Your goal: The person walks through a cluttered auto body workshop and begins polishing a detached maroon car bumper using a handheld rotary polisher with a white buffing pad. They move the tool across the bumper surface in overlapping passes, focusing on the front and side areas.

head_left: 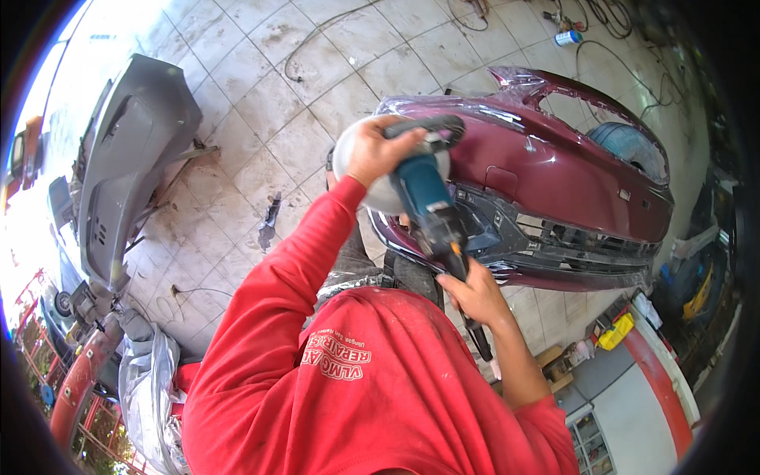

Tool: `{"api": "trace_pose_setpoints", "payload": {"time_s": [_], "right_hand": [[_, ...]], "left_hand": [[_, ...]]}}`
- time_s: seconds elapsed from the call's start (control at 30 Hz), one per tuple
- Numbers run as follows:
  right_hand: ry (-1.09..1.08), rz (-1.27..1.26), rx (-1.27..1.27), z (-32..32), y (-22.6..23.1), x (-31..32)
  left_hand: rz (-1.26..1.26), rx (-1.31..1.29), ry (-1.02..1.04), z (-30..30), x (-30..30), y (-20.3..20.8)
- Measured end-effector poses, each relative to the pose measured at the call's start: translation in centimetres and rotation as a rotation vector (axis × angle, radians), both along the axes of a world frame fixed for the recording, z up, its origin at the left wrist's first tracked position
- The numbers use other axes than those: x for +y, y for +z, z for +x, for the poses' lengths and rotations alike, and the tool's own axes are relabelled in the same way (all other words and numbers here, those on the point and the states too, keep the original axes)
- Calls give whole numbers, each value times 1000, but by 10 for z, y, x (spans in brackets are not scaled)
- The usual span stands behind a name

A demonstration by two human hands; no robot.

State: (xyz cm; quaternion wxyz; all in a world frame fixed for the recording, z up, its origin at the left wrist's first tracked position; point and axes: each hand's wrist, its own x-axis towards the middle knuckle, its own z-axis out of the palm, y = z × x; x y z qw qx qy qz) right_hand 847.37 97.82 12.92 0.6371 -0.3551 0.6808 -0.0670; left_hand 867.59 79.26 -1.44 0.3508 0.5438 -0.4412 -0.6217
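Note:
A blue and black rotary polisher (426,186) is held in both of my hands. My left hand (381,149) wraps round the black front handle near the polisher's head. My right hand (473,291) grips the dark rear body, with the cord end hanging below it. The white round polishing pad (354,162) is at the left end of the glossy maroon car bumper (546,170); my left hand hides part of it, and whether the pad touches the paint cannot be seen. Black grille trim (554,241) runs along the bumper's near side.
A grey bumper (136,158) rests on a stand at the left. Cords and a blue-white can (568,38) lie on the tiled floor (261,47) at the back. At lower right are a yellow packet (616,332) and a white-red panel (645,396); silvery plastic sheeting (149,388) hangs at lower left.

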Motion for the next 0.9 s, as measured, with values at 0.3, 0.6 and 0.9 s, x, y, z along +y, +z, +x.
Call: {"api": "trace_pose_setpoints", "payload": {"time_s": [0.3, 0.6, 0.9], "right_hand": [[62, 230, -89, 68, -72, -105], [159, 114, 122, -1, 1, -63], [-207, 405, 110, -37, 70, -8]], "left_hand": [[165, -165, 106, 87, -63, -98], [129, 69, 149, 17, -19, -29], [1, 217, -11, -58, 22, 37]]}}
